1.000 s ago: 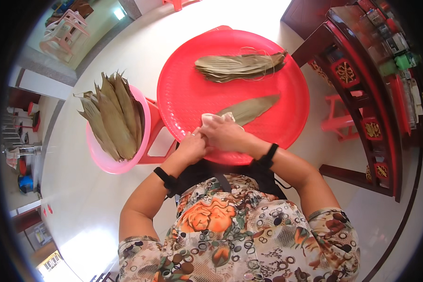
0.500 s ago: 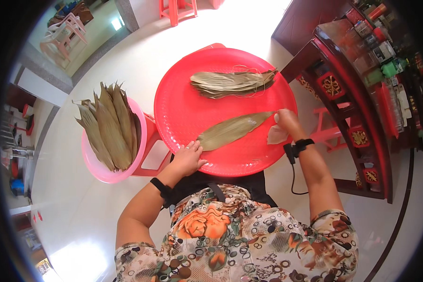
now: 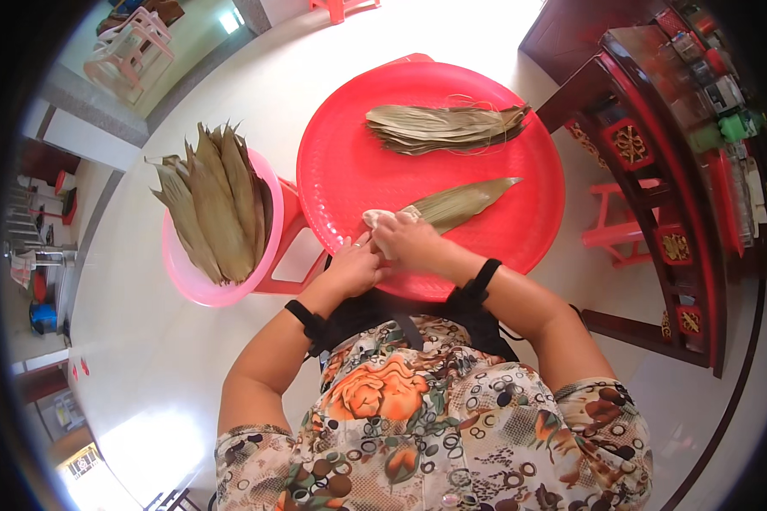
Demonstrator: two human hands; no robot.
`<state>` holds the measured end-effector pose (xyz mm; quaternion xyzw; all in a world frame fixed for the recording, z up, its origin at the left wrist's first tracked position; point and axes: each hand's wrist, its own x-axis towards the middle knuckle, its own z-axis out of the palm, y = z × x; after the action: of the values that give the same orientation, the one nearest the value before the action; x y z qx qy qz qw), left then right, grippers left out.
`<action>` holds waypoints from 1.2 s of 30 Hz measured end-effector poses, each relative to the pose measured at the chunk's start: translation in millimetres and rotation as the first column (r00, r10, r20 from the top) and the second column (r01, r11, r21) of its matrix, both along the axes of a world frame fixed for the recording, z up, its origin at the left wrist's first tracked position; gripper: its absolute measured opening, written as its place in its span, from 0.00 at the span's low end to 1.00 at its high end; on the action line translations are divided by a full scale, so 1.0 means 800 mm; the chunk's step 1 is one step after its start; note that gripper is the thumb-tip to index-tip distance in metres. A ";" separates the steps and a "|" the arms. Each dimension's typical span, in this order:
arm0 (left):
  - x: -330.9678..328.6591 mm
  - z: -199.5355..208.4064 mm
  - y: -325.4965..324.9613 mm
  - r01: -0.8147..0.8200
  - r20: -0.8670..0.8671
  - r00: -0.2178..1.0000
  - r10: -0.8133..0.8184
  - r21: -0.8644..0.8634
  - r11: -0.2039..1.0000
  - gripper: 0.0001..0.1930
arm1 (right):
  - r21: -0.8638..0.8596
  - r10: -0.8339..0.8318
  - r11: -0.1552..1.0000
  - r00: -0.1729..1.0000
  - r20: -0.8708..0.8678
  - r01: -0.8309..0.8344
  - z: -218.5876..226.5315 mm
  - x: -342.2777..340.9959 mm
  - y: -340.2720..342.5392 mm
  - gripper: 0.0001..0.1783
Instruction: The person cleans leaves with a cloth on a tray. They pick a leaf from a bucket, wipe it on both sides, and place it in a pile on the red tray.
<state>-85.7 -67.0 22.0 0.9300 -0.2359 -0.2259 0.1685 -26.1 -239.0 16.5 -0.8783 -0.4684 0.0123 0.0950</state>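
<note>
A long green-brown leaf (image 3: 466,203) lies slantwise on the round red tray (image 3: 341,162), its tip toward the right. My right hand (image 3: 406,241) is closed on a pale cloth (image 3: 380,218) and presses it on the leaf's near-left end. Close beside it at the tray's near edge, my left hand (image 3: 358,266) has its fingers bent at the leaf's base, which the hands hide. A tied bundle of dry leaves (image 3: 443,128) lies across the far part of the tray.
To the left, a pink basin (image 3: 198,285) holds several upright long leaves (image 3: 222,200). A red plastic stool (image 3: 288,251) stands between basin and tray. Dark carved wooden furniture (image 3: 656,196) rises on the right, with another red stool (image 3: 614,226) by it.
My right hand has moved with the cloth from the leaf's tip at the right to its base at the left, meeting my left hand. The view has shifted slightly.
</note>
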 end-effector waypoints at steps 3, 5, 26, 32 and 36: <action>0.000 -0.006 -0.003 -0.023 0.000 1.000 0.023 0.129 0.991 0.26 | -0.200 -0.118 0.978 0.961 -0.251 0.068 0.000 0.036 -0.031 0.37; -0.002 -0.007 -0.006 -0.070 0.020 0.997 0.070 0.045 0.997 0.26 | -0.235 -0.220 0.958 0.949 -0.227 0.166 -0.004 0.062 -0.069 0.38; 0.069 -0.069 -0.025 -0.639 -0.310 0.767 0.562 -0.282 0.716 0.24 | -0.140 -0.600 0.800 0.769 -0.221 0.584 -0.039 0.102 -0.208 0.42; 0.065 -0.046 -0.046 -0.561 -0.214 0.827 0.520 -0.246 0.791 0.20 | -0.142 -0.624 0.781 0.747 -0.230 0.609 -0.033 0.100 -0.204 0.35; 0.070 -0.055 -0.046 -0.642 -0.282 0.767 0.576 -0.328 0.693 0.21 | -0.091 -0.595 0.802 0.772 -0.224 0.591 -0.035 0.101 -0.205 0.35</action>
<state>-29.9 -104.1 -22.3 0.8781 0.0591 -0.1753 0.4412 54.8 -402.9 -11.1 -0.9735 -0.1526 0.0920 0.1434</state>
